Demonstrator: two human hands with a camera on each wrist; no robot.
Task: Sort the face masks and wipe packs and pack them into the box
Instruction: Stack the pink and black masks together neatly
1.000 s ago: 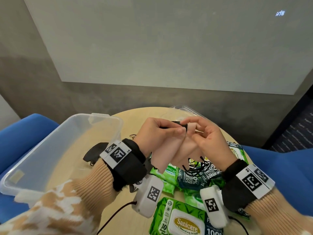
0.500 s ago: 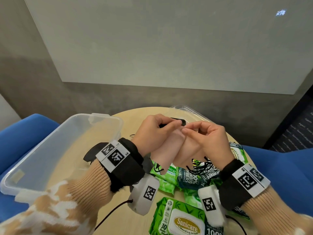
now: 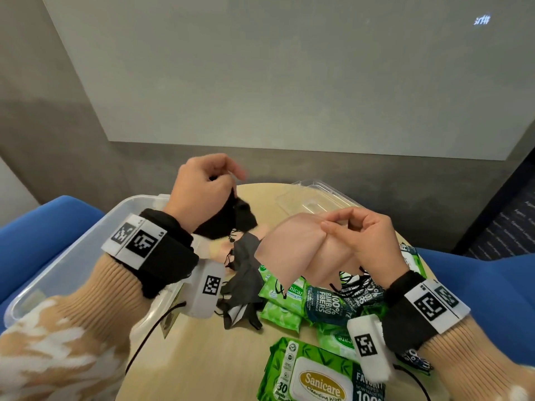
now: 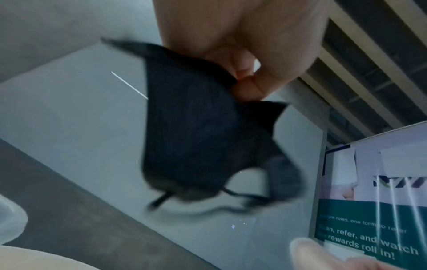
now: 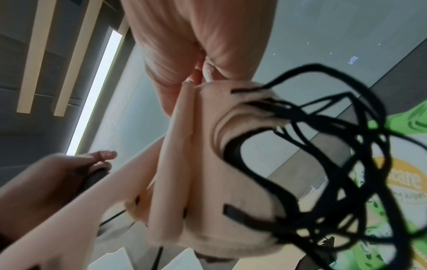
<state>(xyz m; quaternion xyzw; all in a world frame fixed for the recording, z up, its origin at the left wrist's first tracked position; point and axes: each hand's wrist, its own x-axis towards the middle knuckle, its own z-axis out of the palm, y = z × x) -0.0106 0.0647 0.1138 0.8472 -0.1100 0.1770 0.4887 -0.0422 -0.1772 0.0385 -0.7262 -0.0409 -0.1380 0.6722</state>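
My left hand [image 3: 202, 183] pinches a black face mask [image 3: 228, 222] by its top edge, raised above the table; the same black mask [image 4: 196, 131] hangs blurred below my fingers [image 4: 249, 85] in the left wrist view. My right hand [image 3: 362, 235] pinches a bunch of beige masks [image 3: 301, 250] with black ear loops [image 5: 335, 146]; the beige masks [image 5: 196, 173] hang in folds. A grey mask [image 3: 243, 273] lies on the table below. Green wipe packs [image 3: 283, 302] and a large Sanicare pack [image 3: 318, 374] lie near me. The clear plastic box [image 3: 72, 250] stands at the left.
The round wooden table [image 3: 202, 357] holds the items. A clear lid [image 3: 312, 198] lies at the far edge. Blue chairs [image 3: 477, 285] flank the table on both sides. A grey wall with a pale board rises behind.
My hands, close together a second ago, have come apart. The left hand has pulled the black mask up and left, away from the beige bunch kept by the right hand.
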